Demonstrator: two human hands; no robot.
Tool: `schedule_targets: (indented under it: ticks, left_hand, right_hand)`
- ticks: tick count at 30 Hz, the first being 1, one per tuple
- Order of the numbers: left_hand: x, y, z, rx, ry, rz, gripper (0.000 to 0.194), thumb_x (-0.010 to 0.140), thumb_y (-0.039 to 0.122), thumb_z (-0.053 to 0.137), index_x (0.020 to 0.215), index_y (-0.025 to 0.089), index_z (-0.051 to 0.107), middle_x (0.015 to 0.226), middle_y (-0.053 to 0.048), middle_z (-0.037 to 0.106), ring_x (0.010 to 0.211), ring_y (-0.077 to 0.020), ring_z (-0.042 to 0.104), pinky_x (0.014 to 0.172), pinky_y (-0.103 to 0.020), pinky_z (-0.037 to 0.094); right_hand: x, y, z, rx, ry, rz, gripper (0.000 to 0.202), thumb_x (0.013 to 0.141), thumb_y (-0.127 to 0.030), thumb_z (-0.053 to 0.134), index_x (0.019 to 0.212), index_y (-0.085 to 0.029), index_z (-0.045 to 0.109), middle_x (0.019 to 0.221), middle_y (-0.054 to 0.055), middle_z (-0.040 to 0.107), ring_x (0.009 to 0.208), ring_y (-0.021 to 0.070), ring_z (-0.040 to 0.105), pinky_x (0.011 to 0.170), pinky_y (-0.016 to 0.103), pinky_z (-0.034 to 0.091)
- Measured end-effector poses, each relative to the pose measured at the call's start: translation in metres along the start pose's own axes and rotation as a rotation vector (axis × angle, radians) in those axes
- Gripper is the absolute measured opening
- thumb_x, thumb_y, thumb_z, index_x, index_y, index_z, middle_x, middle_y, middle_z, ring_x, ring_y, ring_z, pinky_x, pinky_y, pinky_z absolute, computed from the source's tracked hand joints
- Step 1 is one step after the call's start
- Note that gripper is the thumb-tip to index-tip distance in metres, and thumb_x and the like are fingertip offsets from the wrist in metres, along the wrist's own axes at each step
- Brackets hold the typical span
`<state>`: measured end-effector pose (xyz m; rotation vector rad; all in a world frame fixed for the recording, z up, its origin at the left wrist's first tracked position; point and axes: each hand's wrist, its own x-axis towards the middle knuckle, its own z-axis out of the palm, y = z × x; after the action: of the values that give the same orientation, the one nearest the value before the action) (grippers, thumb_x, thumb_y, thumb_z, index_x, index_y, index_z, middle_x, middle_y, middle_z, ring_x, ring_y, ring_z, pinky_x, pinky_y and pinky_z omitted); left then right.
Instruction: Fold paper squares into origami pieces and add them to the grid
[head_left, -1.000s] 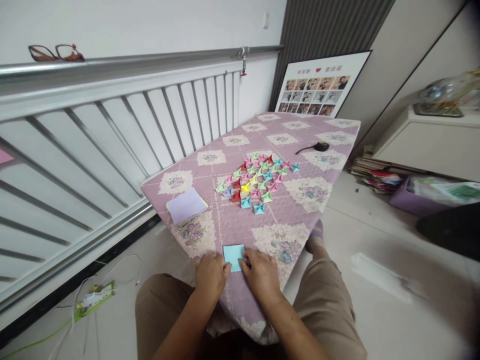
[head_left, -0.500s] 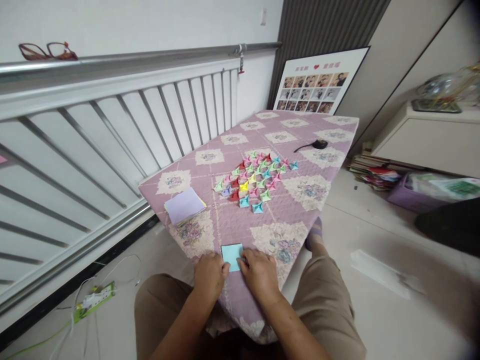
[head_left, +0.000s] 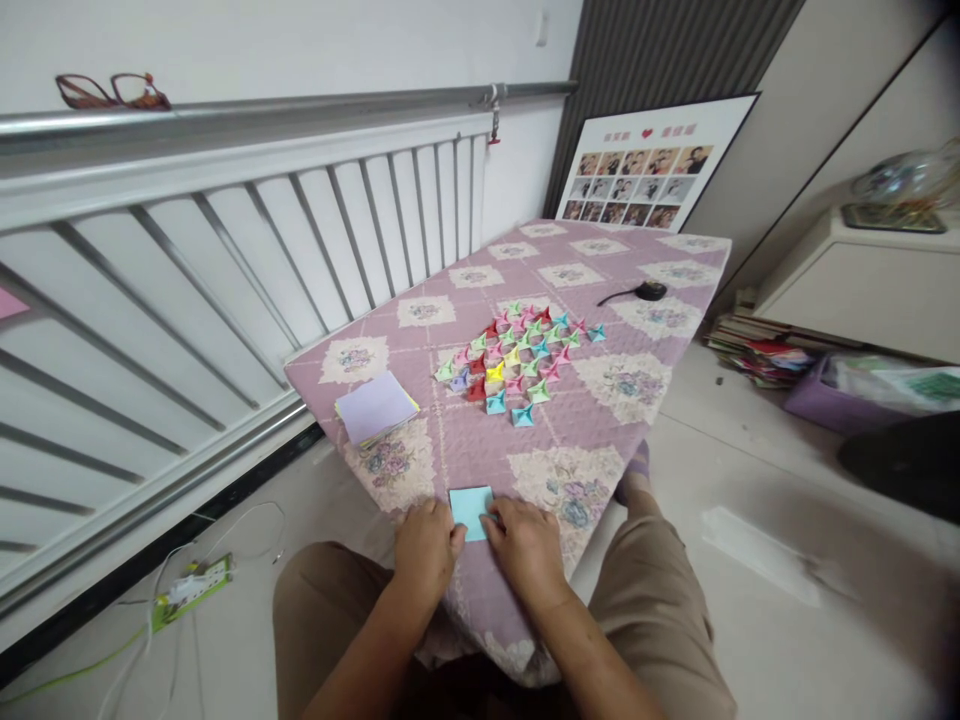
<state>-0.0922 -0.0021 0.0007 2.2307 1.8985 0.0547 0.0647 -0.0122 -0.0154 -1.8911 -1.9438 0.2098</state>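
A light blue paper square [head_left: 471,510] lies flat near the close end of the cloth-covered table [head_left: 480,445]. At its left edge is my left hand [head_left: 426,548], fingers curled and thumb on the paper's lower left corner. My right hand [head_left: 527,548] is closed at the right edge, its thumb and fingertips pressed on the paper. Beyond, several small folded paper shapes [head_left: 512,357] in many colours stand in close rows. To the left sits a stack of square papers [head_left: 377,408], a lilac sheet on top.
A black object with a strap [head_left: 650,291] lies on the table's far right. White railings [head_left: 300,235] run along the left side. On the floor are a power strip [head_left: 193,592] at left and a purple bin [head_left: 840,400] at right.
The view has shifted slightly, moving the scene a little to the right. My left thumb now sits lower, at the paper's bottom corner. The right hand keeps nearly the same place on the paper.
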Motion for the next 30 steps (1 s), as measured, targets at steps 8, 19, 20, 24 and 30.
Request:
schedule_targets:
  ticks: [8, 19, 20, 24, 30]
  left_hand:
    - [0.004, -0.002, -0.001, -0.035, 0.056, 0.442, 0.024, 0.095, 0.022, 0.046, 0.112, 0.029, 0.061, 0.126, -0.001, 0.057, 0.12, -0.0191, 0.043, 0.097, -0.036, 0.03]
    - [0.005, -0.014, 0.018, 0.008, 0.024, 0.351, 0.038, 0.096, 0.026, 0.041, 0.133, 0.032, 0.048, 0.142, -0.002, 0.047, 0.132, -0.0206, 0.036, 0.107, -0.043, 0.027]
    - [0.005, -0.015, 0.019, 0.014, 0.011, 0.33, 0.039, 0.096, 0.027, 0.041, 0.134, 0.032, 0.047, 0.144, -0.002, 0.045, 0.133, -0.0216, 0.034, 0.109, -0.045, 0.025]
    - [0.005, -0.017, 0.02, 0.035, -0.014, 0.295, 0.043, 0.096, 0.028, 0.04, 0.139, 0.03, 0.041, 0.147, -0.003, 0.041, 0.137, -0.0241, 0.03, 0.111, -0.053, 0.021]
    - [0.001, -0.013, 0.012, 0.057, 0.033, 0.325, 0.04, 0.097, 0.025, 0.037, 0.136, 0.029, 0.046, 0.149, -0.003, 0.038, 0.138, -0.0261, 0.027, 0.111, -0.054, 0.02]
  right_hand:
    - [0.0, -0.001, -0.001, 0.012, 0.01, -0.008, 0.005, 0.087, -0.026, 0.059, 0.086, -0.023, 0.063, 0.081, 0.0, 0.068, 0.082, 0.0184, 0.059, 0.074, 0.031, 0.028]
    - [-0.001, 0.0, 0.001, -0.008, 0.019, -0.03, 0.006, 0.087, -0.026, 0.058, 0.086, -0.023, 0.063, 0.084, 0.0, 0.068, 0.083, 0.018, 0.059, 0.074, 0.031, 0.027]
    - [-0.001, 0.001, 0.001, -0.013, 0.021, -0.035, 0.007, 0.087, -0.027, 0.058, 0.086, -0.023, 0.063, 0.084, 0.001, 0.068, 0.083, 0.0181, 0.059, 0.074, 0.031, 0.027]
    - [-0.001, 0.001, 0.001, -0.036, 0.024, -0.051, 0.008, 0.088, -0.028, 0.057, 0.087, -0.022, 0.063, 0.086, 0.002, 0.068, 0.083, 0.0189, 0.059, 0.073, 0.031, 0.027]
    - [0.0, 0.002, 0.0, -0.037, 0.012, -0.048, 0.007, 0.088, -0.028, 0.057, 0.086, -0.023, 0.062, 0.086, 0.002, 0.068, 0.085, 0.02, 0.059, 0.074, 0.032, 0.028]
